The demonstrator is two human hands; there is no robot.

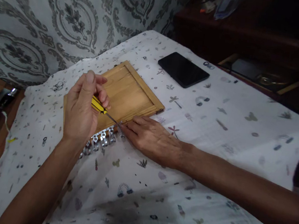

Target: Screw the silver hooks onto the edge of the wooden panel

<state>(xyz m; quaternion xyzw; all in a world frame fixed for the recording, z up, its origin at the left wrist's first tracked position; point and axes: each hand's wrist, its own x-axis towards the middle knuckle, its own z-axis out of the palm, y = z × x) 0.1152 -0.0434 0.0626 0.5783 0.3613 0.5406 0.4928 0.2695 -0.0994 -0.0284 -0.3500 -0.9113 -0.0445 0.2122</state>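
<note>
A yellow-handled screwdriver [98, 105] is gripped in my left hand [81, 108], its thin shaft slanting down to the right. The tip meets the near edge of a framed wooden panel [122, 90] lying on the patterned cloth. Along that edge sits a row of several metal hooks [103, 138], partly hidden by my left wrist. My right hand [149, 136] rests at the same edge, fingertips pressed together beside the screwdriver tip. Whatever those fingers pinch, if anything, is too small to make out.
A black tablet or phone [184, 69] lies beyond the panel on the printed cloth [217, 143]. Patterned wallpaper [71, 17] rises behind. At the right back is dark furniture with an open drawer [261, 75]. A white cable [2, 155] hangs at the left.
</note>
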